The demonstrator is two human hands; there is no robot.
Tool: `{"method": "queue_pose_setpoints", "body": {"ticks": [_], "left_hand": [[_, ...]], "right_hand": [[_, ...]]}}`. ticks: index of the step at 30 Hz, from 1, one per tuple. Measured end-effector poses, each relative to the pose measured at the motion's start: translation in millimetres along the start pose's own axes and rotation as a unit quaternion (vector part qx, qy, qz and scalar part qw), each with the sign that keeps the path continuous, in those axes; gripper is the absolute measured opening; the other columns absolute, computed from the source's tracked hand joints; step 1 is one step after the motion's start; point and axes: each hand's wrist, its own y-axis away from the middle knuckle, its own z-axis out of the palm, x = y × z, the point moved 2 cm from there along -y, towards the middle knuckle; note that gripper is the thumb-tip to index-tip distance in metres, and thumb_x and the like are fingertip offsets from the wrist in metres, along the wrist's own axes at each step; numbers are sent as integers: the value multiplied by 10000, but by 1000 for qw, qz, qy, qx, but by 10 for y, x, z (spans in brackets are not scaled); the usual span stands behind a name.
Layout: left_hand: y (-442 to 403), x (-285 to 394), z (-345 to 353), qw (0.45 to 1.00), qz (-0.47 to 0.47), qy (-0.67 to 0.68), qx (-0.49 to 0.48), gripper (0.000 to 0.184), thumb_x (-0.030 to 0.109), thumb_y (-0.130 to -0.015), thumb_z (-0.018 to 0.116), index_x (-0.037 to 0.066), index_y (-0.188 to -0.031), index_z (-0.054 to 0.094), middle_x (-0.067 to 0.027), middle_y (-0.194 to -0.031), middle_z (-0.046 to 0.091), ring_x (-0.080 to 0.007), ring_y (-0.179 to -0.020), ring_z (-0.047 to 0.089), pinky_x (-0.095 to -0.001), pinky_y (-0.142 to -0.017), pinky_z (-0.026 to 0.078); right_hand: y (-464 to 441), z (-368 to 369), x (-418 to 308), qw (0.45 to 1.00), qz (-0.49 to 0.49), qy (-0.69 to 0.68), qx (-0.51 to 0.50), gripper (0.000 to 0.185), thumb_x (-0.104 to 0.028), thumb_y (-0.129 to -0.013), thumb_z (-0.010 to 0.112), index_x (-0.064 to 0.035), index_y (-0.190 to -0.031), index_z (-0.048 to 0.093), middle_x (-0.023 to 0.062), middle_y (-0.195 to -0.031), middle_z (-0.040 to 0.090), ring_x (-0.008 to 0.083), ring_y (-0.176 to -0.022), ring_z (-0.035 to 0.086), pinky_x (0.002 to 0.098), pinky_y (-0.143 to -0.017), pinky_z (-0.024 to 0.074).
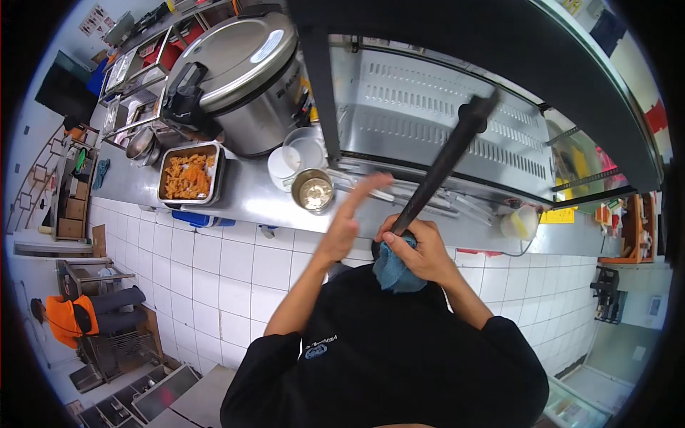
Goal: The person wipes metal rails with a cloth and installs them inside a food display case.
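A long dark bar (446, 160) slants up and to the right in front of the metal display shelf. My right hand (421, 250) is wrapped round its lower end, together with a blue cloth (397, 269) that hangs beneath. To the left, my left hand (348, 227) is raised with its fingers apart, slightly blurred, touching nothing. Beside it on the counter is a round metal container (312, 190). Several long utensils (467, 207) lie along the counter behind my hands.
A large steel cooker (250, 93) stands at the back left. In front of it is a metal tray of orange-brown food (189, 175). A perforated metal shelf (421, 114) is framed in black. At the far left is a person in an orange top (64, 321).
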Motion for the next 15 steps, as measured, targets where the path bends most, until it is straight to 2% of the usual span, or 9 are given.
{"method": "queue_pose_setpoints", "body": {"ticks": [1,4,6,7,8,9,10,12,15], "left_hand": [[222,-622,243,986,-104,117,-51,844,706,-926,285,9,-1366,468,-169,-1420,456,-268,-1396,312,-402,-1161,169],[736,-1518,768,899,-340,276,-8,714,551,-991,343,25,-1473,307,-98,-1492,337,-244,-1411,259,-369,-1164,167],[1168,-2205,926,868,-399,295,25,686,502,-1001,382,21,-1481,283,-101,-1503,314,-246,-1405,270,-370,-1165,177],[1409,-2455,951,888,-318,331,-15,563,428,-1007,422,36,-1407,371,-92,-1407,413,-202,-1300,390,-341,-1064,325],[1470,-2469,1006,865,-343,365,4,533,390,-990,480,26,-1373,417,-91,-1356,473,-189,-1243,461,-329,-1025,391],[1473,-2394,1060,841,-367,397,27,504,352,-972,539,15,-1338,462,-90,-1305,533,-175,-1187,531,-317,-986,457],[1556,-2334,1149,755,-490,423,104,574,350,-932,617,-21,-1343,465,-98,-1301,555,-192,-1178,552,-323,-1008,442],[1615,-2271,1163,754,-413,510,-9,470,312,-923,640,-8,-1253,544,-78,-1183,625,-129,-1060,606,-241,-910,490],[1522,-2079,1210,780,-505,370,-33,406,314,-936,617,12,-1207,591,-83,-1122,648,-115,-1019,602,-239,-858,497]], "right_hand": [[27,-66,52,999,1,-44,8,204,-216,-929,619,-22,-988,597,103,-785,665,223,-761,671,326,-719,499],[21,-205,297,992,41,-120,-9,193,-207,-943,597,-20,-992,594,93,-815,673,188,-782,665,311,-745,498],[31,-238,459,990,66,-117,-45,212,-197,-982,537,6,-970,599,81,-869,683,147,-832,641,298,-775,495],[41,-230,528,986,68,-138,-63,213,-201,-983,539,4,-978,597,80,-880,684,144,-841,636,299,-788,491],[50,-228,593,981,74,-160,-82,214,-206,-983,540,1,-987,595,80,-891,685,140,-849,631,299,-802,486],[36,-243,640,978,80,-160,-104,223,-219,-988,536,-4,-1006,591,80,-930,685,136,-884,620,297,-836,473],[1,-287,651,978,88,-152,-116,223,-219,-988,536,-4,-1006,591,80,-930,685,136,-884,620,297,-836,473],[-161,-392,648,981,71,-79,-162,226,-224,-997,526,-8,-1045,577,75,-954,678,139,-911,614,300,-858,465],[-476,-542,933,960,150,-143,-190,245,-238,-1006,521,-9,-1087,552,80,-930,665,144,-905,616,305,-850,475]]}}
